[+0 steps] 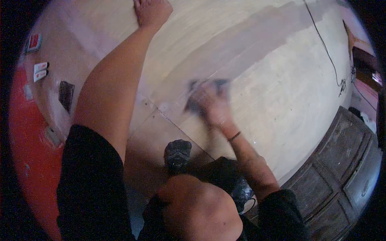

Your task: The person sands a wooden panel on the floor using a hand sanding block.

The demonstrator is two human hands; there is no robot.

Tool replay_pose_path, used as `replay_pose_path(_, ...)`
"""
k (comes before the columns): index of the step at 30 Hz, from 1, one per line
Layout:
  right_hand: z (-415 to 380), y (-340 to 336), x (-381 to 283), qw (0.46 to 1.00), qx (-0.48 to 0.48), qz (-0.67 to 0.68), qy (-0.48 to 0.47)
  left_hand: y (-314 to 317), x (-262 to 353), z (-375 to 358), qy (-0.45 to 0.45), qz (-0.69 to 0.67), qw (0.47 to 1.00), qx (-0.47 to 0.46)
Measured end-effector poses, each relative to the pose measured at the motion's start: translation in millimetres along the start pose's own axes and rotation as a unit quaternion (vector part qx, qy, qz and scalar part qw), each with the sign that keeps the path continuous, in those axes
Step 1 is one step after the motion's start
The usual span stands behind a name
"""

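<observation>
My right hand [211, 100] presses a dark, flat sheet [194, 105] against a large pale surface [281, 92]. Both hand and sheet are smeared by motion, and the sheet's dark corners stick out around the fingers. A thin dark band circles my right wrist. At the top left of the view, my left hand [153, 12] rests on the same surface, its fingers partly cut off by the frame edge. A greyish-pink patch [241, 48] runs across the surface beyond my right hand.
Two small white tubes [40, 71], a red-and-white packet [34, 41] and a dark piece [66, 95] are at the left, near a red area [32, 160]. A cable [321, 38] hangs at the right, above a dark panelled door [333, 176]. My shoe [177, 154] is below.
</observation>
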State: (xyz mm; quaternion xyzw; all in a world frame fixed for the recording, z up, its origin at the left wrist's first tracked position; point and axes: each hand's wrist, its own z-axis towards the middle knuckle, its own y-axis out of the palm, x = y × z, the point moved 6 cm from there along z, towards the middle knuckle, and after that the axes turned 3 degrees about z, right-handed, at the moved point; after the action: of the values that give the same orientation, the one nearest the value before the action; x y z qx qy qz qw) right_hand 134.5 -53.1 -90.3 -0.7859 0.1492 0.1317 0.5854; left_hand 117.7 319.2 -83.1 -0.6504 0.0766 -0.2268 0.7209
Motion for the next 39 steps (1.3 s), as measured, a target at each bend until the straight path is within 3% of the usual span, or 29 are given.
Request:
replay_pose_path(1,1.2,-11.1,41.1,0.989,0.093,0.061,0.102,-0.3,-3.4,-4.2,0.000,0.014,1.000,-0.009)
replay_pose_path(2,3.3,-4.7,38.1,0.990,0.085,0.063,0.096,6.8,-10.6,-9.5,-0.009,0.018,1.000,-0.014)
replay_pose_path(4,2.8,-8.7,42.5,0.955,0.199,-0.035,0.217,9.3,-7.1,-3.6,0.012,0.011,0.999,0.037)
replay_pose_path(5,6.5,-1.5,4.3,0.992,0.102,-0.021,0.071,10.3,-3.8,-7.3,0.021,0.008,0.999,0.036)
replay_pose_path(6,-0.5,3.3,-35.3,0.997,0.001,-0.009,-0.081,8.4,-4.3,-10.0,0.020,0.007,0.999,0.038)
replay_pose_path(8,-3.4,-1.5,-25.4,0.991,-0.010,0.052,-0.125,3.9,0.9,-4.9,0.014,0.004,0.999,0.046)
replay_pose_path(10,17.8,-24.4,44.1,0.991,0.068,-0.074,0.092,8.3,-4.5,-6.6,0.013,0.016,0.999,0.041)
replay_pose_path(14,26.7,-13.4,5.8,0.989,0.058,-0.102,0.090,8.8,0.6,-6.8,0.031,0.014,0.998,0.056)
replay_pose_path(15,15.2,11.5,-29.3,0.998,-0.009,-0.005,-0.067,11.8,-0.7,-11.7,0.028,0.016,0.998,0.057)
replay_pose_path(16,2.7,16.4,-54.4,0.985,-0.018,0.072,-0.159,7.9,2.8,-9.7,0.024,0.017,0.998,0.064)
replay_pose_path(18,12.6,1.4,-26.0,0.987,-0.041,0.059,-0.147,0.0,9.2,-10.9,0.025,0.013,0.998,0.049)
replay_pose_path(20,43.0,-31.0,47.6,0.989,0.060,-0.105,0.087,4.0,2.4,-8.0,0.013,0.020,0.999,0.032)
replay_pose_path(21,53.1,-22.4,47.5,0.990,0.058,-0.102,0.079,7.4,0.9,-7.3,0.011,0.021,0.999,0.039)
replay_pose_path(23,47.8,-26.0,63.2,0.924,0.265,-0.018,0.274,10.7,2.2,-5.7,0.009,0.016,0.999,0.040)
replay_pose_path(25,47.2,-1.0,-13.3,0.993,0.114,0.009,0.040,10.9,2.6,-10.9,0.018,0.009,0.999,0.030)
replay_pose_path(26,43.8,11.2,-43.1,0.995,0.034,0.036,-0.086,10.0,3.0,-9.6,0.014,0.003,1.000,0.026)
replay_pose_path(29,49.2,-7.9,-16.0,0.983,0.022,0.096,-0.152,9.2,1.0,-9.5,0.014,0.006,0.999,0.046)
replay_pose_path(31,74.8,-49.8,58.6,0.987,0.133,-0.025,0.083,4.4,1.8,-9.6,0.011,0.012,0.999,0.043)
replay_pose_path(32,70.3,-49.2,99.1,0.948,0.252,0.028,0.195,2.6,2.4,-11.0,0.006,0.013,0.999,0.038)
replay_pose_path(33,71.8,-48.3,81.7,0.941,0.256,0.008,0.221,11.6,-5.7,-10.5,0.007,0.012,0.999,0.039)
replay_pose_path(35,68.6,-39.4,9.3,0.982,0.103,-0.021,0.154,25.8,-8.7,-0.3,0.065,0.087,0.988,0.108)
replay_pose_path(36,59.2,-9.4,-38.5,0.999,0.027,-0.009,0.029,26.9,-4.5,0.6,0.073,0.074,0.988,0.111)
replay_pose_path(38,22.9,13.6,-90.4,0.980,-0.036,0.113,-0.160,21.5,-5.4,-0.2,0.060,0.056,0.989,0.123)
replay_pose_path(39,25.4,5.9,-77.8,0.981,-0.036,0.111,-0.156,20.8,-6.0,0.0,0.067,0.051,0.988,0.128)
